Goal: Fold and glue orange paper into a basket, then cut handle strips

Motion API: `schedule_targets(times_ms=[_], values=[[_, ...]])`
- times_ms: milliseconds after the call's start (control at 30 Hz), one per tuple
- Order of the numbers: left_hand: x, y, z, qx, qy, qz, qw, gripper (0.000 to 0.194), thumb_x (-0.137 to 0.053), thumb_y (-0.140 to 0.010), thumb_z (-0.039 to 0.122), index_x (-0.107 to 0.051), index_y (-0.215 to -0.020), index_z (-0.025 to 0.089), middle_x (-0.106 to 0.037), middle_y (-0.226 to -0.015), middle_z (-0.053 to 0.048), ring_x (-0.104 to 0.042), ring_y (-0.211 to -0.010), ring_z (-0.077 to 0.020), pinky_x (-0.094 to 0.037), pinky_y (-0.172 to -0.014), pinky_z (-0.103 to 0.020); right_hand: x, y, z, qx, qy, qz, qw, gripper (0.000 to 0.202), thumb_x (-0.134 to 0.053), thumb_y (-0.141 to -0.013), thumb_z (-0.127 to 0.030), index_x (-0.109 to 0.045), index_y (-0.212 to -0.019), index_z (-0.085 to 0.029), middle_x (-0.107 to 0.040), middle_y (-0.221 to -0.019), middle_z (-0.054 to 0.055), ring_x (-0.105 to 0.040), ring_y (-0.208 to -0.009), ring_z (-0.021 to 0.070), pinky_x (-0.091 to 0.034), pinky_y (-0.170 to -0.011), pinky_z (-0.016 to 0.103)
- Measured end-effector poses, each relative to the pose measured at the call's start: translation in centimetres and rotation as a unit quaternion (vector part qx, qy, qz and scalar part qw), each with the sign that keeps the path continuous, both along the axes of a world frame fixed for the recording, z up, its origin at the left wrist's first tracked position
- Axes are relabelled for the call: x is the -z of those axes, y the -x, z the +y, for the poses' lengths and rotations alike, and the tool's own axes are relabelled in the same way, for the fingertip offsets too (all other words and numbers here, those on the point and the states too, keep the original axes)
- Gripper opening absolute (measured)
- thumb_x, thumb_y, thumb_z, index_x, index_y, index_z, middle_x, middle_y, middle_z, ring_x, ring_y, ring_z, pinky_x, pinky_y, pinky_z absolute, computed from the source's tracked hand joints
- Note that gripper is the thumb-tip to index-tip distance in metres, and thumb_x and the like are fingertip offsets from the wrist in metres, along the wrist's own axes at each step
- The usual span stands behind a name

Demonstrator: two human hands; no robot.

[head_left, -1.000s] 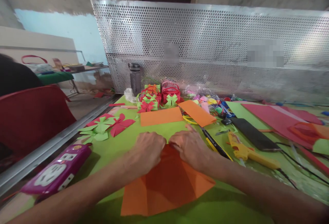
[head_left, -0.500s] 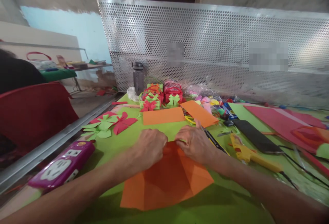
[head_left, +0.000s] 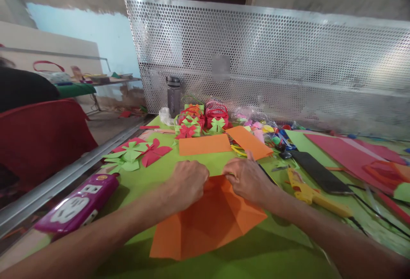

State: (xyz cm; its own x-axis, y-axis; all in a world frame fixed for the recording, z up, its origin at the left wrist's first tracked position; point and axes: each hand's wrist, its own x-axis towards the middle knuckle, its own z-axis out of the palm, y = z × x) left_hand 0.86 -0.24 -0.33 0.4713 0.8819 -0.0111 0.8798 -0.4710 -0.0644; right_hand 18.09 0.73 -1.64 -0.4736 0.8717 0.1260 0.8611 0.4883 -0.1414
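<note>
Between my two hands is a creased sheet of orange paper (head_left: 208, 227), its near edge raised off the green tabletop and its sides bent up along folds. My left hand (head_left: 188, 183) is closed on the sheet's far left edge. At the far right edge, my right hand (head_left: 251, 178) pinches the paper between thumb and fingers. The fingertips of the left hand are mostly hidden. Just beyond the hands lie a flat orange strip (head_left: 205, 145) and another orange piece (head_left: 249, 141).
Left stands a purple power strip (head_left: 78, 202) near red and green paper bows (head_left: 130, 155). Small paper baskets (head_left: 217, 114) and a bottle (head_left: 174, 95) are at the back. On the right are a yellow glue gun (head_left: 315, 195), a black phone (head_left: 320, 172) and pink sheets (head_left: 349, 155).
My right hand has shifted slightly to the right along the paper's far edge, uncovering a little more of it. The left hand has stayed nearly still.
</note>
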Motion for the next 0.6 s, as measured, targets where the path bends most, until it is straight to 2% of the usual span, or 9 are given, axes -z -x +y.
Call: schedule_targets(times_ms=[100, 233, 333, 400, 500, 600], values=[[0.1, 0.0, 0.1, 0.002, -0.002, 0.0, 1.0, 0.02, -0.048, -0.065, 0.002, -0.063, -0.061, 0.015, -0.062, -0.055, -0.006, -0.061, -0.056, -0.0191, -0.032, -0.048, -0.025, -0.1, 0.0, -0.1, 0.006, 0.01, -0.017, 1.0, 0.02, -0.05, -0.076, -0.007, -0.06, -0.062, -0.017, -0.061, -0.066, -0.002, -0.055, -0.069, 0.0135, -0.024, -0.091, 0.042], [0.7, -0.3, 0.1, 0.025, -0.003, -0.013, 1.0, 0.019, -0.051, -0.066, 0.005, -0.066, -0.067, 0.016, -0.066, -0.06, -0.008, -0.062, -0.059, -0.0211, -0.035, -0.05, -0.026, 0.3, 0.4, -0.5, -0.013, -0.026, -0.011, 1.0, 0.01, -0.056, -0.08, -0.019, -0.065, -0.075, -0.02, -0.065, -0.076, 0.002, -0.058, -0.079, 0.0173, -0.023, -0.094, 0.044], [1.1, -0.4, 0.1, 0.029, -0.008, -0.03, 0.999, 0.019, -0.05, -0.071, 0.008, -0.066, -0.069, 0.017, -0.067, -0.062, -0.008, -0.063, -0.06, -0.0208, -0.035, -0.05, -0.026, 0.5, 0.9, -1.0, -0.024, -0.047, -0.032, 0.998, 0.024, -0.05, -0.082, -0.013, -0.06, -0.06, -0.018, -0.062, -0.065, 0.001, -0.057, -0.07, 0.0147, -0.024, -0.094, 0.042], [1.1, -0.4, 0.2, 0.024, -0.012, -0.043, 0.999, 0.021, -0.047, -0.073, 0.009, -0.066, -0.069, 0.017, -0.067, -0.063, -0.007, -0.062, -0.059, -0.0197, -0.034, -0.05, -0.025, 0.5, 1.0, -1.2, -0.021, -0.055, -0.039, 0.997, 0.027, -0.05, -0.079, -0.01, -0.056, -0.053, -0.017, -0.059, -0.058, 0.0, -0.056, -0.064, 0.0133, -0.024, -0.094, 0.042], [0.9, -0.1, 0.5, 0.024, -0.018, -0.067, 0.997, 0.024, -0.047, -0.073, 0.007, -0.067, -0.068, 0.018, -0.067, -0.063, -0.005, -0.062, -0.061, -0.0184, -0.033, -0.051, -0.025, 0.2, 0.8, -1.1, -0.013, -0.05, -0.039, 0.998, 0.025, -0.052, -0.075, -0.01, -0.054, -0.05, -0.017, -0.056, -0.053, -0.002, -0.054, -0.061, 0.0129, -0.025, -0.094, 0.042], [0.7, 0.3, 0.9, 0.024, -0.019, -0.09, 0.996, 0.026, -0.047, -0.072, 0.006, -0.069, -0.069, 0.019, -0.067, -0.065, -0.004, -0.06, -0.061, -0.0172, -0.031, -0.051, -0.024, 0.0, 0.6, -0.8, -0.003, -0.042, -0.051, 0.998, 0.026, -0.052, -0.078, -0.014, -0.055, -0.052, -0.017, -0.058, -0.056, -0.001, -0.055, -0.061, 0.0137, -0.025, -0.094, 0.043]])
